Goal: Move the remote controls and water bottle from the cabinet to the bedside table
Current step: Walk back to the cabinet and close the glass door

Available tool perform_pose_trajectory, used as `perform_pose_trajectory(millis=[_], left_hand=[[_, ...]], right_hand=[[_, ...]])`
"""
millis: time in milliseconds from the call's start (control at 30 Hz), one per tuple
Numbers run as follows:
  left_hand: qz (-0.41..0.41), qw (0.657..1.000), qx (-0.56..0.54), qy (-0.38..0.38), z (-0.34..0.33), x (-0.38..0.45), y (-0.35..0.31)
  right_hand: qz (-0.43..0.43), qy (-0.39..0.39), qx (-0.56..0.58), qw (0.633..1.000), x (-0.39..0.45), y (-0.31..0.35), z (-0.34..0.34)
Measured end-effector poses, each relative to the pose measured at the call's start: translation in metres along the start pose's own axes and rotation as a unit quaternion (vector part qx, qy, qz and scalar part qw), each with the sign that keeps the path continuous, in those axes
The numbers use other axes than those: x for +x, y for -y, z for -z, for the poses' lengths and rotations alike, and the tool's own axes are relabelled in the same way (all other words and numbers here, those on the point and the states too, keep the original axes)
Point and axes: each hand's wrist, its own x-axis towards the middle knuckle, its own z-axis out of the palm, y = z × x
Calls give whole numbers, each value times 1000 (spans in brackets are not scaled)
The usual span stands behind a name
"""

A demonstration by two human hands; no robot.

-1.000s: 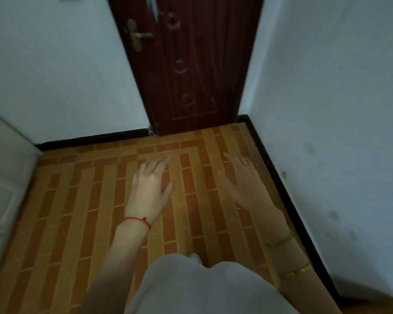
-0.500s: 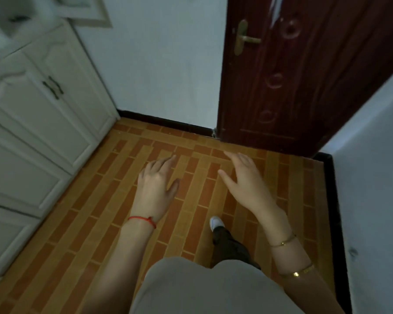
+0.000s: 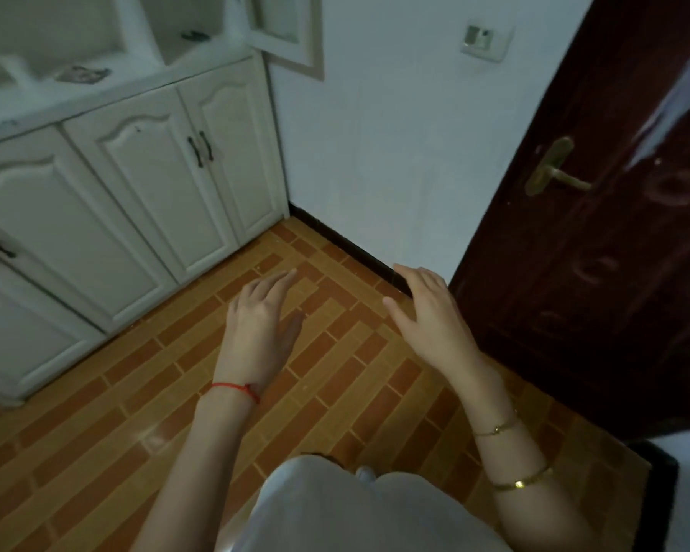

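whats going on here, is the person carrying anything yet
Not yet. Both hands are empty: the left hand and right hand hang open over the tiled floor. The person stands near a dark door, facing a white cabinet. Small dark items lie on its open shelf, too blurred to identify. Nothing has been picked up.

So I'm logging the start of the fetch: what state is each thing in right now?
left hand: open, holding nothing
right hand: open, holding nothing
lower cabinet doors: closed
upper cabinet door: swung open
dark wooden door: cannot tell whether latched
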Motion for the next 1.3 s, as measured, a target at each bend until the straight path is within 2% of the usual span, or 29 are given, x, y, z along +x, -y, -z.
perform_pose_trajectory(millis=[267, 533, 900, 1300], left_hand=[[73, 997, 19, -19, -22, 60, 10], [103, 994, 24, -27, -53, 174, 51], [97, 993, 30, -58, -39, 382, 128], [100, 994, 23, -44, -74, 545, 195]], right_hand=[[51, 58, 15, 997, 99, -12, -6], [80, 81, 22, 993, 232, -15, -36], [105, 50, 34, 993, 445, 23, -51], [96, 58, 57, 992, 625, 21, -90]])
